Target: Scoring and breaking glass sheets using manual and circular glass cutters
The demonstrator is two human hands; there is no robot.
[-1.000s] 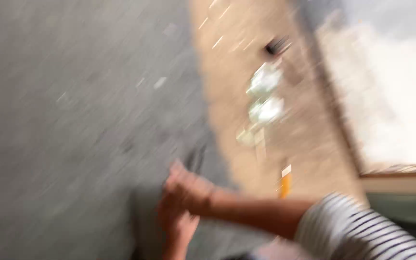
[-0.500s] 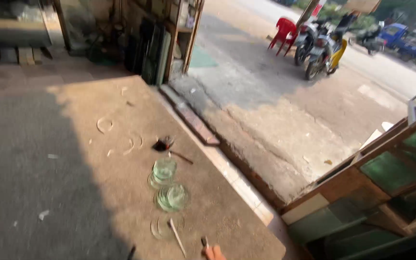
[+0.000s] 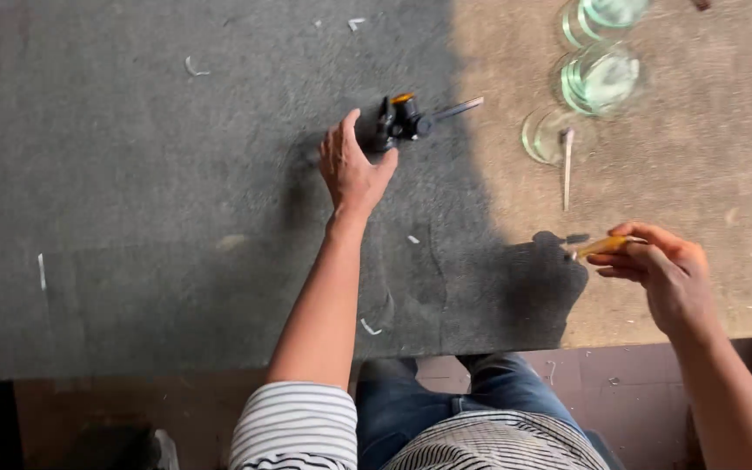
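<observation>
My left hand (image 3: 352, 165) lies flat with fingers apart on a grey felt-covered table (image 3: 132, 174), right beside a black tool with an orange cap and a metal arm (image 3: 406, 120), its thumb close to the tool. My right hand (image 3: 659, 265) is at the right, over the sunlit part of the table, shut on a thin yellow-handled tool (image 3: 598, 248) that points left. A clear glass sheet seems to lie under my left hand; its curved edge (image 3: 386, 305) shows faintly near the table's front.
Stacks of round green-tinted glass discs (image 3: 598, 78) lie at the far right, with a slim metal tool (image 3: 566, 161) next to them. Small glass slivers (image 3: 367, 327) dot the felt. The table's front edge runs just above my knees (image 3: 498, 383).
The view has swung from the street and doorway down to the table. Both hands are now in view, the left beside the black tool, the right holding the yellow-handled tool.
</observation>
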